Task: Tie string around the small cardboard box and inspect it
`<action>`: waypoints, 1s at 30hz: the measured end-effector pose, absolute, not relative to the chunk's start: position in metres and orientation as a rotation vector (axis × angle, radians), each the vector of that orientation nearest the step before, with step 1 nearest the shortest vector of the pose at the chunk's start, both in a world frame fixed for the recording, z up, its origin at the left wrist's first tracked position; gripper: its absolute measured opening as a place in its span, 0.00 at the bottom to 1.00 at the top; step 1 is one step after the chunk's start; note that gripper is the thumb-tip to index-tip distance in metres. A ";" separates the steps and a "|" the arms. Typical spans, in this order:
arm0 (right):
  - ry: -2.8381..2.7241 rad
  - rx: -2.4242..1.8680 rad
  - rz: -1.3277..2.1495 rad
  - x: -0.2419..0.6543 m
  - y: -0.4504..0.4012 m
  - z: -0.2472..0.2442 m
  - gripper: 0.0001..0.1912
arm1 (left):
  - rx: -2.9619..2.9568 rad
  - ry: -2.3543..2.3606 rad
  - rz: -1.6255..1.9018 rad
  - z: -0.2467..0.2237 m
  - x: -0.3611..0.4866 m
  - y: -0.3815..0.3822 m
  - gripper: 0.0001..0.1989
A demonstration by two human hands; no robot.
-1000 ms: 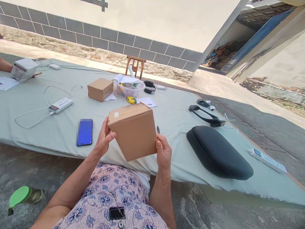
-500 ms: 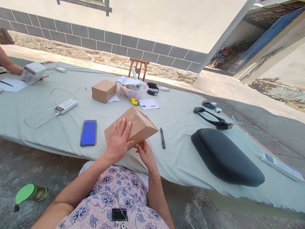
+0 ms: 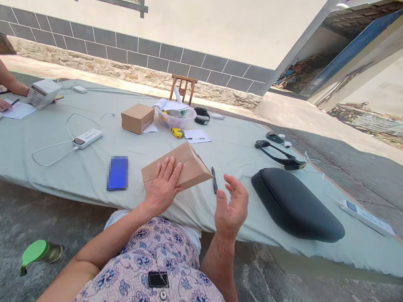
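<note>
A brown cardboard box (image 3: pixel 195 167) sits at an angle near the front edge of the cloth-covered table. My left hand (image 3: pixel 162 184) lies flat on its top, fingers a little spread and the thumb by the near edge. To the right of the box, my right hand (image 3: pixel 232 205) is raised and holds nothing, with its fingers curved and apart. A black pen (image 3: pixel 214 180) lies between the box and that hand. Left of the box is a blurred blue rectangular item (image 3: pixel 117 173).
A smaller carton (image 3: pixel 137 119), a bowl (image 3: pixel 176 119) and a yellow tape measure (image 3: pixel 177 133) stand farther back. Power strip (image 3: pixel 88 138) at left; black cushion-like object (image 3: pixel 297 205) and curved black device (image 3: pixel 278 155) at right. Another person's hand (image 3: pixel 4 105) is far left.
My right hand has let go of the box and moved right, opening. The box has shifted slightly right and sits flatter. At far left, the other person's hand has come onto the paper with a pen.
</note>
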State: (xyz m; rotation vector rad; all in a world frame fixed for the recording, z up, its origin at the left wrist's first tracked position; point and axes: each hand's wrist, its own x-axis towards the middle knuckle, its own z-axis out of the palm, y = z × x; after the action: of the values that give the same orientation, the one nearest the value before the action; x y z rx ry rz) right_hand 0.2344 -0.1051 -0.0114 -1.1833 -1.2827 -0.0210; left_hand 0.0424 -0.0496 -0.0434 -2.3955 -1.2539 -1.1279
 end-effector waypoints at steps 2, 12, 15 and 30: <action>-1.404 -1.098 -0.129 0.225 -0.110 -0.005 0.28 | -2.397 -1.215 -1.093 -0.041 0.047 -0.056 0.47; -1.480 -1.267 -0.282 0.211 -0.101 -0.008 0.27 | -2.448 -1.031 -1.012 -0.040 0.064 -0.075 0.37; -1.483 -1.243 -0.287 0.210 -0.100 -0.010 0.26 | -2.507 -1.008 -1.026 -0.038 0.058 -0.072 0.36; -1.326 -1.342 -0.031 0.218 -0.071 -0.051 0.28 | -2.549 -2.012 -1.736 -0.036 0.024 -0.051 0.46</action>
State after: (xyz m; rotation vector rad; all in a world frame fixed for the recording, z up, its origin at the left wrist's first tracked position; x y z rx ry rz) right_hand 0.2184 -0.0713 -0.0505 -1.3424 -1.3256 -0.0312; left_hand 0.0243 -0.0514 -0.0358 -2.5495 -2.0119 -1.7355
